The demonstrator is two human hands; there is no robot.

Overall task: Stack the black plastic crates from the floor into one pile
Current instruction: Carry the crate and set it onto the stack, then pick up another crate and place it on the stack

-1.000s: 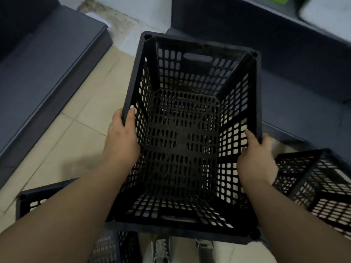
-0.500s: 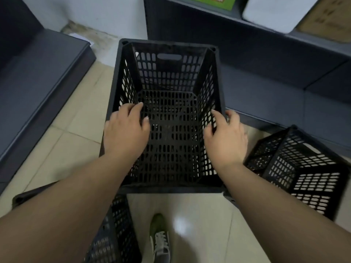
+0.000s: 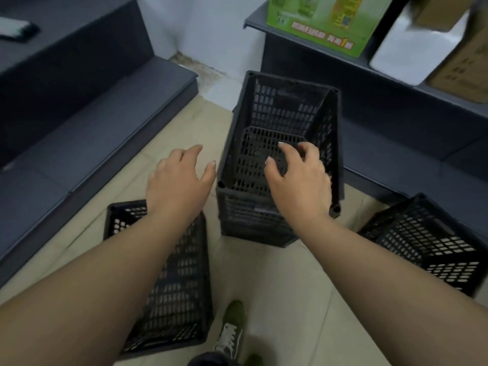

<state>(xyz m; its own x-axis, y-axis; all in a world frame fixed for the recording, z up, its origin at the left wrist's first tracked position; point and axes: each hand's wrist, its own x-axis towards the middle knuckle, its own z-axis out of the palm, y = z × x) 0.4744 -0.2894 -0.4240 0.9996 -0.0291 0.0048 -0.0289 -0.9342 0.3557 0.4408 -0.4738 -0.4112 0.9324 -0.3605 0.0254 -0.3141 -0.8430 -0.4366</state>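
A black perforated crate (image 3: pixel 286 107) stands upright on the tiled floor ahead, nested on top of another black crate (image 3: pixel 250 223) whose wall shows beneath it. My left hand (image 3: pixel 179 180) hovers just left of this pile, fingers spread, holding nothing. My right hand (image 3: pixel 298 178) is over the pile's near right rim, fingers apart and empty. A second loose black crate (image 3: pixel 182 281) lies on the floor at lower left, partly under my left forearm. A third black crate (image 3: pixel 433 241) sits tilted on the floor at the right.
Dark grey shelving (image 3: pixel 87 114) runs along the left, and more dark shelves (image 3: pixel 396 122) stand behind the pile at right. A green carton (image 3: pixel 324 19) and other boxes sit on the right shelf. My green shoe (image 3: pixel 231 331) is on the floor below the pile.
The crate I was holding by its sides has gone down onto the pile. Both hands have let go and pulled back, and the view has risen.
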